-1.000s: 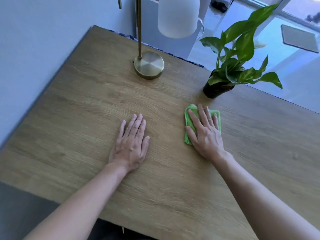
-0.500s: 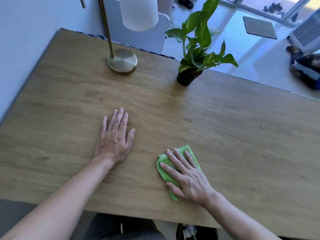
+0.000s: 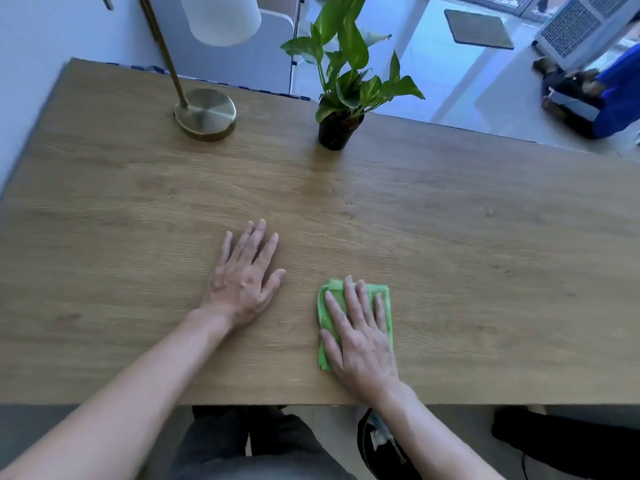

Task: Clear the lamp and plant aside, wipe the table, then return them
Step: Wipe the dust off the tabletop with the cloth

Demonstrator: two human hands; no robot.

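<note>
Right hand (image 3: 363,337) flat with fingers straight, pressing green cloth (image 3: 383,296) onto wooden table (image 3: 485,271), left hand (image 3: 244,282) just beside, spread flat, lamp (image 3: 206,112) and plant (image 3: 341,98) well beyond both

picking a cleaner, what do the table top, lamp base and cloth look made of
Table top: wood or wood-look laminate, matte, with visible oak-like grain.
Lamp base: metal, brushed brass finish, with radial sheen.
Cloth under the right hand: green, soft and folded, probably microfibre.

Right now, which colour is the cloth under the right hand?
Bright green. The cloth lies flat under the right hand, seen best in the head view.
</note>
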